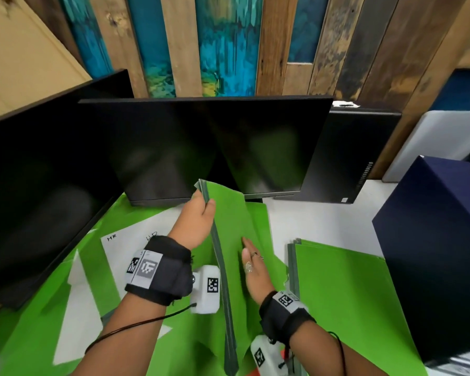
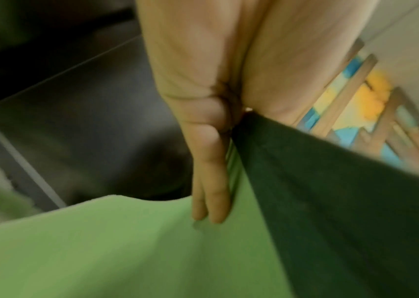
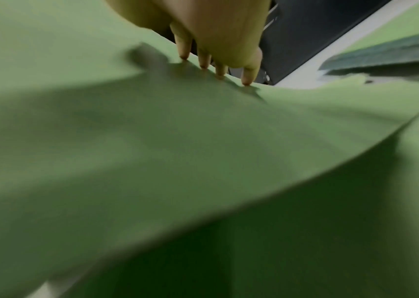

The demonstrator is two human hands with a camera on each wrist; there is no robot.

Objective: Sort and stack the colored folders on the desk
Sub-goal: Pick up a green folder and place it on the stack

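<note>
Left hand pinches lifted folder by its spine; right hand rests flat on it, fingers straight. Risk: limp cover buckles, slips, disturbs stack

Office desk, two dark monitors, black computer tower, green folders, painted plank wall

- The head view is bright, and its edges bend like a fishbowl.
- The black screen shows faint, soft reflections.
- Both wrist views are dim and very blurry.
- In the right wrist view, the fingers cast a dark shadow on the green folder.
- The painted wall looks fuzzy.
</note>
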